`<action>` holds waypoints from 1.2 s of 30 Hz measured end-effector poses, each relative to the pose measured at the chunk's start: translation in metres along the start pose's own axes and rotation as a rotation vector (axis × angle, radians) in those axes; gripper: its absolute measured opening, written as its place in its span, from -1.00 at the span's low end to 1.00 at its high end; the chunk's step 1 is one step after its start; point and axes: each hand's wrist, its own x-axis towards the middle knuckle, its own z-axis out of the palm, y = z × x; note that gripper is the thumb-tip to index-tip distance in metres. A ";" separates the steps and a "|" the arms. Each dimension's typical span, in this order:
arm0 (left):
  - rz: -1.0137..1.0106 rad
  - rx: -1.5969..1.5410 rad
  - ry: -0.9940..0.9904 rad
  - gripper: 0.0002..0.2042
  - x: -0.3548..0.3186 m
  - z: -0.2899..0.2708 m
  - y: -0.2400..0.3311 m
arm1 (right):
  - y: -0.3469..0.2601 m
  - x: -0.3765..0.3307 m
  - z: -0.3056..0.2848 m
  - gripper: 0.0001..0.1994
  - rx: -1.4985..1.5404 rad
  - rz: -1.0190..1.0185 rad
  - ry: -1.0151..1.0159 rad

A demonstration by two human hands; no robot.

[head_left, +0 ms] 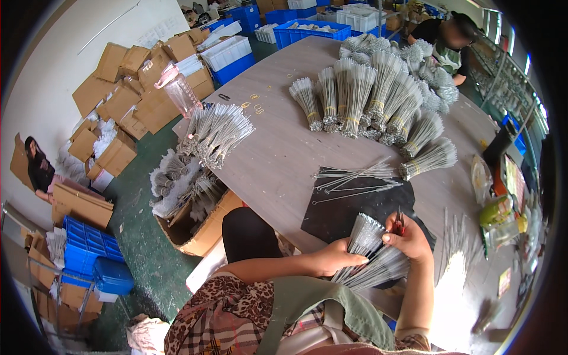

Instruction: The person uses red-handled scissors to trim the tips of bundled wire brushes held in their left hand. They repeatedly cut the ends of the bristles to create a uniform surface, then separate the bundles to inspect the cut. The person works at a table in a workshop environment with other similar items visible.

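Observation:
My left hand (336,258) is closed round a bundle of thin wire brushes (365,231) in front of my body, its thumb laid across it. At the bundle's right side is my right hand (412,241), closed on small red-handled pliers (399,222) whose dark jaws point away from me. Its thumb and finger are close to the bundle's end; whether they touch it is unclear. More wire brushes (381,269) fan out below, between my hands. Beyond them, loose wire brushes (355,177) with looped ends lie across a black mat (322,216).
Banded brush bundles (355,97) crowd the table's far side; another pile (216,133) sits at its left edge. Below that stands a filled carton (204,228). A pink bottle (177,92), yellow bands (258,109) and bagged items (497,213) lie around. Another person (444,44) works opposite.

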 end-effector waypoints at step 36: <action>0.022 0.032 -0.017 -0.67 0.003 -0.003 -0.006 | -0.002 -0.001 0.001 -0.72 0.129 -0.019 -0.100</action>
